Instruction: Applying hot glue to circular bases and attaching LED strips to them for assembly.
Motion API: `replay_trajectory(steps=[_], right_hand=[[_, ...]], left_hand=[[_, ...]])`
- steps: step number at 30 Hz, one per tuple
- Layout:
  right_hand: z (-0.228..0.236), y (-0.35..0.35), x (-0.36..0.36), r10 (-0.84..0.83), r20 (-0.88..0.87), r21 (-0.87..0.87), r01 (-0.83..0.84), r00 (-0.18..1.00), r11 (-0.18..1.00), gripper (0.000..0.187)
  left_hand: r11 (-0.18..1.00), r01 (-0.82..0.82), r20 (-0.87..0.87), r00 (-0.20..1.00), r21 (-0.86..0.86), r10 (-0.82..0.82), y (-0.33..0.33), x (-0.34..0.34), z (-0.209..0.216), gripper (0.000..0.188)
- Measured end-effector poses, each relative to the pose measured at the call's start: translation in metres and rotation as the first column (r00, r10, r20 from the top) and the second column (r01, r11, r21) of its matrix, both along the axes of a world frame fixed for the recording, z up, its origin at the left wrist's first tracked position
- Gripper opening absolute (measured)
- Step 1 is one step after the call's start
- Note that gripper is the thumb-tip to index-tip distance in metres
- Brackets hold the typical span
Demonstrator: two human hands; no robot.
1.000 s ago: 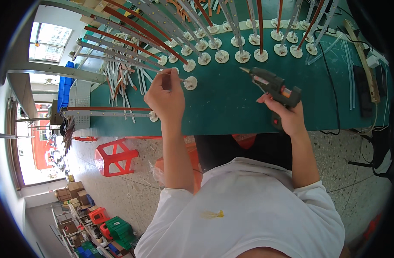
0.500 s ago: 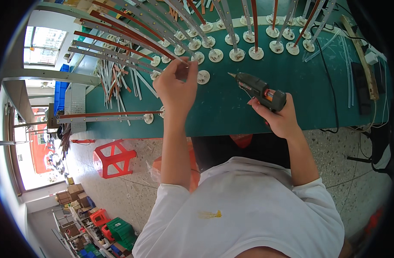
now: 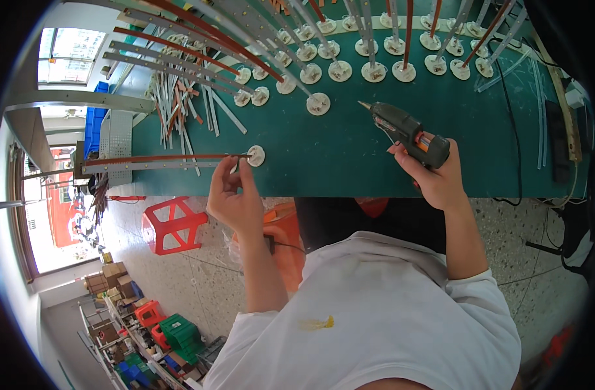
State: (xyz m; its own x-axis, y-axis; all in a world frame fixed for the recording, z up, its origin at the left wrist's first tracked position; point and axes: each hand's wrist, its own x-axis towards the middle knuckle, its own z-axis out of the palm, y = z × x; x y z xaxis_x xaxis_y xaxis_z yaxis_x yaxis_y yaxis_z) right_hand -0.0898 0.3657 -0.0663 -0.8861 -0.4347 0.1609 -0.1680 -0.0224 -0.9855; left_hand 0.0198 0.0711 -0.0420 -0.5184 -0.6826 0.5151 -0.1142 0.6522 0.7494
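My right hand is wrapped round the grip of a dark hot glue gun, whose nozzle points up and left above the table. At the table's left front, the thumb and fingertips of my left hand are closed on a reddish-brown strip near its end. Just beyond the fingertips is a round white base. A grey strip with dots runs alongside the brown one. Farther off, a white disc carries an upright grey strip and stands in front of the rows.
Several round bases with upright grey and brown strips fill the back of the green table. Loose strips lie in a heap at the left. A black cable runs down the right side. A red stool stands on the floor.
My left hand has left the upright strip at the back and come down and left to the brown strip near the front edge. The glue gun stays in my right hand.
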Motion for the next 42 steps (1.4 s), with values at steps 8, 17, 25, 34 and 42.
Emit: replay_trajectory(steps=[8,17,25,34,42], right_hand=[[0.0,0.0,0.001,-0.028,-0.031,-0.011,0.028,0.999,1.0,0.009],[-0.004,-0.002,0.003,-0.045,-0.021,-0.015,0.044,0.999,0.999,0.01],[-0.004,-0.004,0.001,-0.007,-0.031,0.021,0.008,0.999,1.0,0.01],[-0.001,-0.005,0.003,-0.027,-0.038,0.027,0.028,0.999,0.999,0.011],[-0.001,-0.004,0.002,-0.01,-0.031,0.03,0.011,0.999,1.0,0.012]], left_hand=[[0.98,-0.133,0.19,0.969,-0.146,0.16,-0.012,-0.004,-0.002,0.02],[0.888,-0.169,0.032,0.979,-0.427,0.201,-0.02,0.03,-0.001,0.018],[0.99,-0.13,0.021,0.991,-0.06,0.132,-0.074,0.023,-0.019,0.03],[0.995,-0.093,0.178,0.979,-0.04,0.099,-0.06,0.005,-0.012,0.017],[0.992,0.111,-0.017,0.994,0.051,-0.111,-0.034,-0.013,-0.019,0.01]])
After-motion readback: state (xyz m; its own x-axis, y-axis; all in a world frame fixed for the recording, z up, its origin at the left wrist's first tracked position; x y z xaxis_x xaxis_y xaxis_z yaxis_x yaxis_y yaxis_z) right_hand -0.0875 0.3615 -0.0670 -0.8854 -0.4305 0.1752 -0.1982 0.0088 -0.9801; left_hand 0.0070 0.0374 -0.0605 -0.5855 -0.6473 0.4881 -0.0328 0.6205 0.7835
